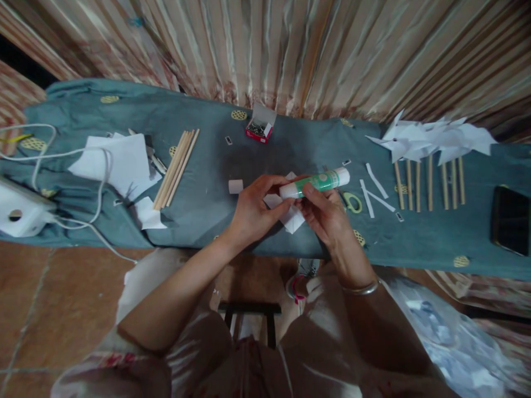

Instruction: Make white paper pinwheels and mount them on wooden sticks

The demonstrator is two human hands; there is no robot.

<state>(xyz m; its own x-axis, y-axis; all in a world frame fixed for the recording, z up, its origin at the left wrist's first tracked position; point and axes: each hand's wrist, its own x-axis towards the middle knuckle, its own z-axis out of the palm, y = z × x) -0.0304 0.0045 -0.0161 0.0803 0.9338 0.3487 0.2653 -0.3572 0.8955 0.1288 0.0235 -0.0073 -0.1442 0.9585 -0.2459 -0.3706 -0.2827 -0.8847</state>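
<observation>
A green and white glue stick (pixel 317 183) lies slanted across both hands above the table. My right hand (pixel 326 213) is closed around its middle, thumb on top. My left hand (pixel 261 210) pinches around its left end, with index finger and thumb on either side. Under the stick and between the hands is a folded white paper (pixel 293 221), partly hidden by my fingers; whether the left fingers also touch it I cannot tell. A small white cap (pixel 235 186) lies on the cloth left of my left hand.
Green scissors (pixel 352 203) and paper strips (pixel 367 199) lie right of my hands; a pin box (pixel 259 130) stands behind. Wooden sticks (pixel 177 168), paper sheets (pixel 118 160) and a white cabled device (pixel 22 213) are left. Paper pinwheels (pixel 435 141) and a phone (pixel 511 219) are right.
</observation>
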